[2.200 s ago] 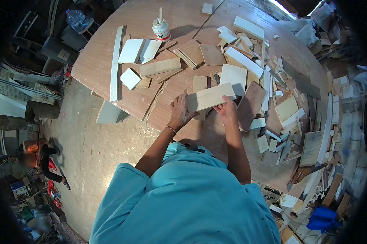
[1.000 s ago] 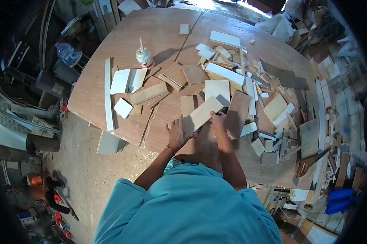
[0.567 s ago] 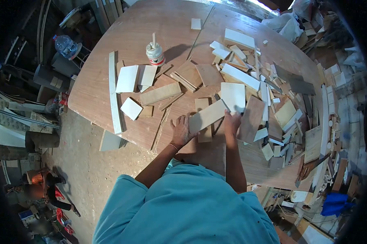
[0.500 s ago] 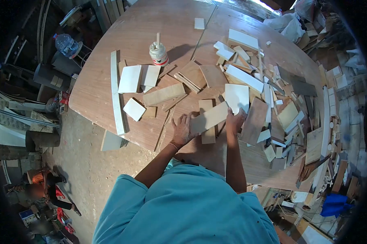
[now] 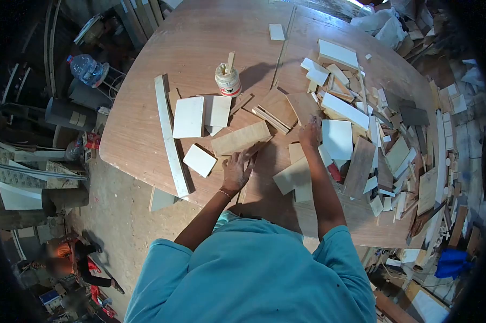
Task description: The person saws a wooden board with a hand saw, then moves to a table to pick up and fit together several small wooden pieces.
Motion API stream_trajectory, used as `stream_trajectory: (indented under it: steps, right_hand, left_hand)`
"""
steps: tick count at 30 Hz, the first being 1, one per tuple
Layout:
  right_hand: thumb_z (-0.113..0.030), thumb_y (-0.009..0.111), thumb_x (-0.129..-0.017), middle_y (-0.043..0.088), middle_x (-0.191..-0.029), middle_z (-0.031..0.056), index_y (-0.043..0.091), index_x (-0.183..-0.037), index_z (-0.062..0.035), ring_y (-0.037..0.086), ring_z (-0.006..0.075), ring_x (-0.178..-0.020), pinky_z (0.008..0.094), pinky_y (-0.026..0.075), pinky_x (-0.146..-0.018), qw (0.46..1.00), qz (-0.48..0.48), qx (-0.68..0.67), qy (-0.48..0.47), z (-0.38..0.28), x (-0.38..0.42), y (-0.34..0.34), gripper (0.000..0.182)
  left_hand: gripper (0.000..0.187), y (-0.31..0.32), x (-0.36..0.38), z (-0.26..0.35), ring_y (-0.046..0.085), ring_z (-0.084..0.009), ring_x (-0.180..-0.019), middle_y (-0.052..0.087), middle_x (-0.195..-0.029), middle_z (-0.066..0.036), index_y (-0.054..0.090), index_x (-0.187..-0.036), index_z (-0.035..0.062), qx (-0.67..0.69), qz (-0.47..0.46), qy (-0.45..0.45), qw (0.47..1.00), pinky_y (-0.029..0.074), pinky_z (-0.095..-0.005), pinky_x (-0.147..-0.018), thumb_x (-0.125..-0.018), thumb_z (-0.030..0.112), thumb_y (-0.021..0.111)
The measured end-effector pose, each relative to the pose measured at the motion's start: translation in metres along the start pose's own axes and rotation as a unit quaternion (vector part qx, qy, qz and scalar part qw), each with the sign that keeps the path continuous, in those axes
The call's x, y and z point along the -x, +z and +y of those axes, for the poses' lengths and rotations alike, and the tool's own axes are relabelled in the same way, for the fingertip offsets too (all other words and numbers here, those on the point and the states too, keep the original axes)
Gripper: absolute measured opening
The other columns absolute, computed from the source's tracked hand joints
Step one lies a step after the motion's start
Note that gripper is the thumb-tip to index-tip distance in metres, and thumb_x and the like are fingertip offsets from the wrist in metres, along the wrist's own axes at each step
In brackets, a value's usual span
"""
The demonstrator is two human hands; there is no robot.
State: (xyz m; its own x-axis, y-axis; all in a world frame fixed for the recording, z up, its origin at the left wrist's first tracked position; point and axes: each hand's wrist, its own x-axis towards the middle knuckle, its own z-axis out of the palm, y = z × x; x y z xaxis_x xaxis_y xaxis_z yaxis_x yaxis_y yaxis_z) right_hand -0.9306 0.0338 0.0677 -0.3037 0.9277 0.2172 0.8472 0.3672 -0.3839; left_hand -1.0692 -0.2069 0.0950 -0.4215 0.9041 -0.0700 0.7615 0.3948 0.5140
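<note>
My left hand [image 5: 236, 170] rests at the lower edge of a pale wooden block [image 5: 240, 139], its fingers apart and its fingertips near a thin wood strip [image 5: 260, 146]. Farther right, my right hand [image 5: 310, 134] reaches to the lower corner of a light brown board [image 5: 303, 107], with its fingers extended and no hold visible. A flat pale wood piece [image 5: 292, 175] lies tilted across another board [image 5: 303, 192] just in front of my body, partly hidden by my right forearm. Beside the right hand lies a white panel [image 5: 337, 139].
A glue jar [image 5: 228, 81] with a stick stands behind the blocks. A long white-topped strip [image 5: 171, 134] lies at left, near white panels [image 5: 189, 117]. Offcuts [image 5: 386, 156] pile up at right. Another person [image 5: 73, 258] is on the floor at lower left.
Both hands have let go of the pale wood piece, which now lies angled on the board. My right hand has moved up toward the brown board, and my left toward the block.
</note>
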Motion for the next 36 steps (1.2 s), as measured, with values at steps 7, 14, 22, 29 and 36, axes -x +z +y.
stream_trajectory:
  steps: [7,14,22,29,36]
  right_hand:
    - [-0.016,0.062,-0.075,0.057,-0.091,0.0183,0.056,-0.1,-0.0008,0.056,0.0334,-0.09,0.0387,0.045,-0.077,0.988,0.122,-0.081,0.048,0.005,-0.019,-0.005,0.029]
    - [-0.014,0.056,-0.08,0.058,-0.076,0.0202,0.047,-0.105,0.0074,0.058,0.0321,-0.074,0.0387,0.046,-0.066,0.918,0.194,-0.24,0.25,-0.014,-0.02,-0.028,0.034]
    - [-0.012,0.064,-0.075,0.061,-0.082,0.01,0.053,-0.103,0.0077,0.058,0.0172,-0.072,0.0265,0.046,-0.066,0.928,0.009,-0.243,0.284,-0.03,0.007,0.028,0.035]
    - [-0.006,0.062,-0.075,0.061,-0.079,0.003,0.058,-0.097,-0.002,0.057,0.0114,-0.066,0.026,0.047,-0.059,0.803,-0.067,-0.517,0.29,-0.016,0.002,0.012,0.022]
    - [-0.006,0.062,-0.075,0.06,-0.08,-0.0005,0.061,-0.092,-0.0067,0.056,0.0078,-0.065,0.0222,0.047,-0.058,0.755,-0.11,-0.584,0.277,-0.036,0.02,-0.013,0.017]
  left_hand:
    - [0.052,-0.003,-0.034,-0.015,0.047,-0.0302,-0.102,0.05,-0.107,-0.013,0.041,-0.123,0.0074,-0.013,0.059,0.054,0.997,0.031,-0.0476,-0.087,-0.077,0.026,0.057]
    - [0.054,0.005,-0.115,-0.014,0.047,-0.0314,-0.099,0.049,-0.107,-0.016,0.039,-0.124,0.0052,0.069,0.055,0.096,0.991,0.035,-0.0422,-0.087,-0.074,0.014,0.057]
    - [0.041,0.032,-0.223,0.001,0.055,-0.0367,-0.089,0.056,-0.099,-0.021,0.05,-0.113,-0.0013,0.146,0.023,-0.045,0.988,0.044,-0.0429,-0.078,-0.073,0.01,0.056]
    - [0.029,0.014,-0.208,-0.016,0.057,-0.015,-0.08,0.06,-0.089,-0.009,0.056,-0.1,-0.0028,0.43,-0.051,-0.089,0.897,0.047,-0.0266,-0.073,-0.071,-0.004,0.059]
    - [0.021,-0.022,-0.165,-0.02,0.059,-0.0161,-0.078,0.057,-0.088,-0.008,0.051,-0.092,0.0016,0.566,-0.085,-0.132,0.81,0.053,-0.0305,-0.074,-0.074,-0.005,0.059]
